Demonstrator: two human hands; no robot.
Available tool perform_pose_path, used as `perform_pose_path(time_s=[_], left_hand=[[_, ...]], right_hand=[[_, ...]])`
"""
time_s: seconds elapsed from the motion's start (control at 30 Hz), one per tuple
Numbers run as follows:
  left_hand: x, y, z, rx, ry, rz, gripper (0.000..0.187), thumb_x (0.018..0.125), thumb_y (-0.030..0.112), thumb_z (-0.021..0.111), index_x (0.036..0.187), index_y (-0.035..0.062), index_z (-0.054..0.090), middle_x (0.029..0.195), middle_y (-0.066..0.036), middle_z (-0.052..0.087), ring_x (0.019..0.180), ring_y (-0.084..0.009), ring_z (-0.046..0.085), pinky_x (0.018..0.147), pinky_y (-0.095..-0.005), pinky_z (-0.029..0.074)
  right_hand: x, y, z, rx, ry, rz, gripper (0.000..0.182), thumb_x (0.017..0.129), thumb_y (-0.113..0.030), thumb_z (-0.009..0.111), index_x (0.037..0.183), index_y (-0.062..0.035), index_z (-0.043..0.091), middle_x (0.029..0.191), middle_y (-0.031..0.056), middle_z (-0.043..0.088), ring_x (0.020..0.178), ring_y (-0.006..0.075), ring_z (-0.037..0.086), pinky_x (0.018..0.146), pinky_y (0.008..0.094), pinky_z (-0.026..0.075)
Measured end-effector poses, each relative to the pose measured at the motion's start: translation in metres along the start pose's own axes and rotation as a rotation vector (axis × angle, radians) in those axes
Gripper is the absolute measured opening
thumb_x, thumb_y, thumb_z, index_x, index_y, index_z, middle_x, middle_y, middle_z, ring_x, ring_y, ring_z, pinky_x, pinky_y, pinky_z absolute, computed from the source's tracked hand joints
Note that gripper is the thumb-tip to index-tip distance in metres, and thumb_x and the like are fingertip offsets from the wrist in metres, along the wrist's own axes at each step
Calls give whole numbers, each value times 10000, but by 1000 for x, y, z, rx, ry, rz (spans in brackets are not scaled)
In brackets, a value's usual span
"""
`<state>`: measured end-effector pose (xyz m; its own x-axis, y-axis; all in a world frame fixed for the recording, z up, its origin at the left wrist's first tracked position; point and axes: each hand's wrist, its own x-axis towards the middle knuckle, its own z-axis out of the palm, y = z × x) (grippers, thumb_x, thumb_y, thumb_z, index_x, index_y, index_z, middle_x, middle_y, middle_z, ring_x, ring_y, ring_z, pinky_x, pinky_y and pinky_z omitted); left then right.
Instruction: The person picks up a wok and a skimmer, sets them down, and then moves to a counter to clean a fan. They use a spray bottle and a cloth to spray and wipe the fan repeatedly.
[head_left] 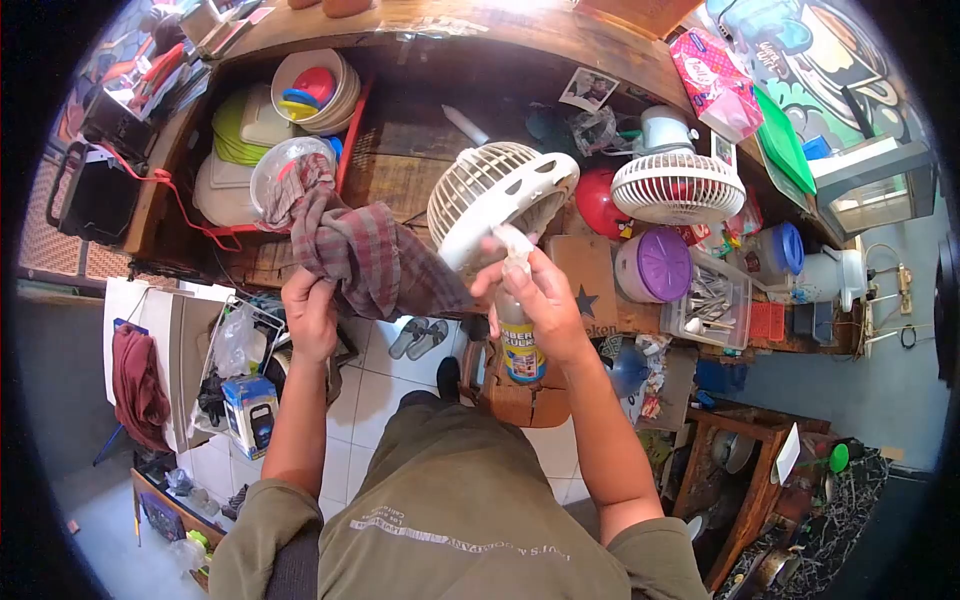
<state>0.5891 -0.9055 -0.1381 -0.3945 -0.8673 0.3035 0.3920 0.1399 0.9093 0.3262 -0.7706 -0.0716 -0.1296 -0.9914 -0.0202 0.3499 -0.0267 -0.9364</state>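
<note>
A red-and-grey checked cloth (365, 245) hangs bunched from my left hand (311, 312), whose fingers pinch it at its lower left. Its upper end overlaps a white bowl in this view. My right hand (548, 310) is closed around the neck of a spray bottle (523, 350) with a yellow and blue label and a white spray head. Just beyond that hand, a white fan cage (480, 185) with a broad rim lies tilted on the wooden counter.
Stacked bowls (340, 105) and green plates (232, 135) stand at the left. A second white fan (678, 188), a purple-lidded tub (655, 265) and a utensil bin (710, 300) line the right. Slippers (418, 338) lie on the tiled floor below the counter (395, 180).
</note>
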Motion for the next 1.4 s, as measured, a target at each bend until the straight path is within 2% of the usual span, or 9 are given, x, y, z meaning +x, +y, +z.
perform_pose_path(time_s=[0.3, 0.37, 0.5, 0.57, 0.87, 0.97, 1.3, 1.37, 1.4], left_hand=[[15, -21, -6, 159, -10, 63, 263, 924, -18, 449, 1114, -89, 616, 1150, -110, 638, 1067, -189, 592, 949, -323, 444], [22, -14, 4, 347, -25, 161, 225, 914, -29, 506, 1093, -74, 634, 1087, -81, 664, 1011, -156, 602, 911, -303, 456], [29, 0, 29, 380, 49, 84, 185, 860, -41, 580, 1020, -44, 672, 1032, -75, 671, 980, -151, 598, 891, -304, 450], [29, 0, 33, 340, 35, 98, 216, 841, 8, 653, 1052, -37, 668, 1068, -75, 671, 1009, -160, 599, 916, -314, 446], [29, -9, 40, 369, 77, 252, 398, 857, 43, 662, 1237, -23, 565, 1179, -64, 618, 1052, -160, 581, 949, -323, 452], [29, -14, 48, 234, 161, 134, 475, 814, 105, 736, 1240, -26, 572, 1206, -91, 623, 1091, -182, 578, 966, -332, 436], [27, -32, 61, 295, 142, 178, 361, 871, 87, 597, 1206, -46, 573, 1216, -124, 603, 1124, -214, 557, 987, -339, 413], [31, -27, 66, 394, 80, 241, 333, 828, 59, 601, 1141, -54, 592, 1159, -145, 612, 1089, -234, 574, 980, -339, 413], [31, -25, 76, 448, 119, 308, 285, 781, 35, 597, 1055, -45, 612, 1001, -145, 623, 987, -256, 609, 892, -343, 456]], right_hand=[[-9, -8, 6, 62, 18, 51, 364, 1018, -307, 479, 1213, 0, 489, 959, 78, 602, 654, 116, 577, 608, 261, 505], [-8, -8, 8, 46, 25, 46, 363, 1021, -316, 472, 1201, -1, 495, 987, 83, 605, 656, 115, 581, 613, 258, 505], [-9, -9, 11, 21, 92, 31, 363, 1021, -338, 469, 1147, -1, 514, 997, 80, 611, 642, 120, 587, 607, 261, 501], [-12, -4, 7, -13, 103, 60, 366, 1020, -345, 470, 1134, 0, 521, 994, 75, 611, 637, 120, 587, 605, 262, 500], [-12, 2, 3, 36, 22, 50, 391, 1019, -351, 471, 1165, 10, 511, 1006, 66, 606, 640, 113, 580, 597, 262, 501], [-10, -9, 13, 109, 45, 54, 405, 1015, -366, 475, 1167, 8, 500, 1000, 62, 602, 636, 118, 580, 601, 264, 507], [-10, -5, -2, -13, -35, 101, 438, 990, -388, 529, 1190, 2, 524, 946, 44, 605, 650, 116, 586, 598, 262, 511], [-9, -9, -2, -45, 95, -19, 437, 969, -408, 563, 1150, -11, 555, 923, 32, 602, 646, 108, 585, 594, 251, 503], [-5, -13, -10, -141, 147, -62, 428, 957, -379, 591, 1180, -15, 561, 952, 29, 604, 686, 98, 587, 619, 241, 494]])
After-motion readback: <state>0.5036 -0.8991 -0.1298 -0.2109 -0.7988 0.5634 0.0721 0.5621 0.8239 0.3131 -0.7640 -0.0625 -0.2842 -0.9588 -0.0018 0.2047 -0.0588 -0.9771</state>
